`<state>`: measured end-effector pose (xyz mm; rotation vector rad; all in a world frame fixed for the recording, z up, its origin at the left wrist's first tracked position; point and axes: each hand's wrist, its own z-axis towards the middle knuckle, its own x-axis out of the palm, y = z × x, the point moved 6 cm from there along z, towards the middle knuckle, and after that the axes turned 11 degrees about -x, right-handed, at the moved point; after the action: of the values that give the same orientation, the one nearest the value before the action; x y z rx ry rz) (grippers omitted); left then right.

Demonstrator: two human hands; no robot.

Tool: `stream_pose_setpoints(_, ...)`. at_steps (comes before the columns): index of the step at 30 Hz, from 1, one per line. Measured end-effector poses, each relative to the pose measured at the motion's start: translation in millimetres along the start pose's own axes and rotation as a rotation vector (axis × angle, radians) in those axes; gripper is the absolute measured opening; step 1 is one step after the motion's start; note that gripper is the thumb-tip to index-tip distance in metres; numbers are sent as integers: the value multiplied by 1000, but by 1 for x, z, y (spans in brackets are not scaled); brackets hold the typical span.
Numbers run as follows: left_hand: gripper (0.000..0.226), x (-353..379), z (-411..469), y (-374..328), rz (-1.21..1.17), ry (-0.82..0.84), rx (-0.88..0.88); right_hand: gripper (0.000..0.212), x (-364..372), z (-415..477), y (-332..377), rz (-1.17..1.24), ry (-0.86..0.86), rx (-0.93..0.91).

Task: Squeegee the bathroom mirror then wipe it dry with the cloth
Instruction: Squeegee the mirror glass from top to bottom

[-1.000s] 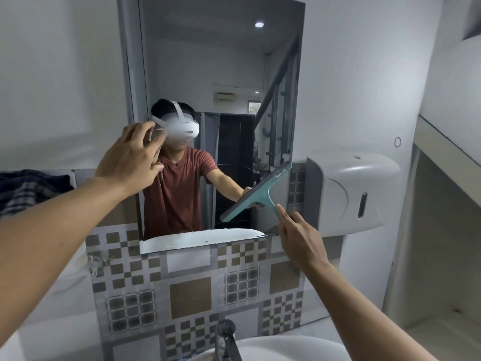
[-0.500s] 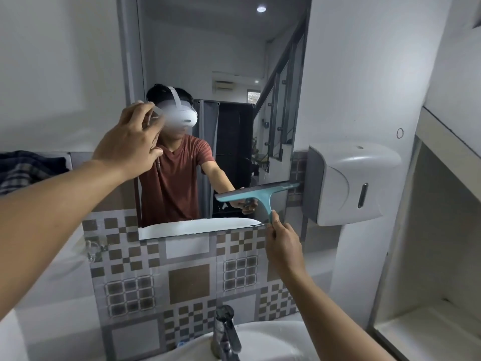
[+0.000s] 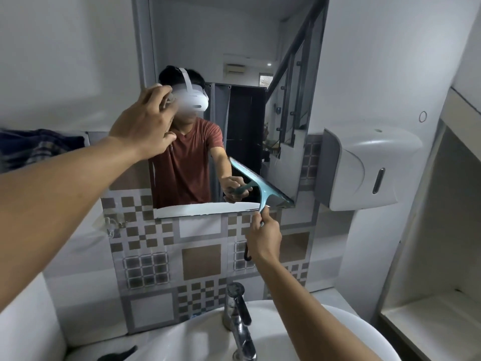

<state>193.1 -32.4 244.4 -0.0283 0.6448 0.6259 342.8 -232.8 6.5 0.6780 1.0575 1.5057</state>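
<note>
At the lower right corner of the mirror [image 3: 234, 61], the right hand [image 3: 265, 237] is clamped on the squeegee [image 3: 260, 187] handle. Blade long axis slants upper-left to lower-right; handle points down. Uneven pressure may leave streaks. The left hand [image 3: 144, 123], fingers loosely curled, rests near the mirror's left edge.

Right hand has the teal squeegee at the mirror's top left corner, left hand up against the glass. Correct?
Not quite. In the head view the right hand holds the teal squeegee at the mirror's bottom right corner, not the top left. The left hand is raised against the glass, as you said.
</note>
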Motion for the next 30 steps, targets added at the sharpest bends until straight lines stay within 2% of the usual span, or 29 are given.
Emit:
stream_pose_setpoints(5,79,-1,0,-1,20,6,-9,28,43,-24,10,347,-59,193)
stream_pose_setpoints(11,79,2,2,5,58,4,13,35,80,-45,19,438,-94,247)
stream_pose_setpoints(25,72,9,3,13,59,-26,32,45,141,-89,8,348,-37,122)
stream_pose_setpoints(30,71,11,3,13,48,-20,22,37,159,-109,9,298,24,50)
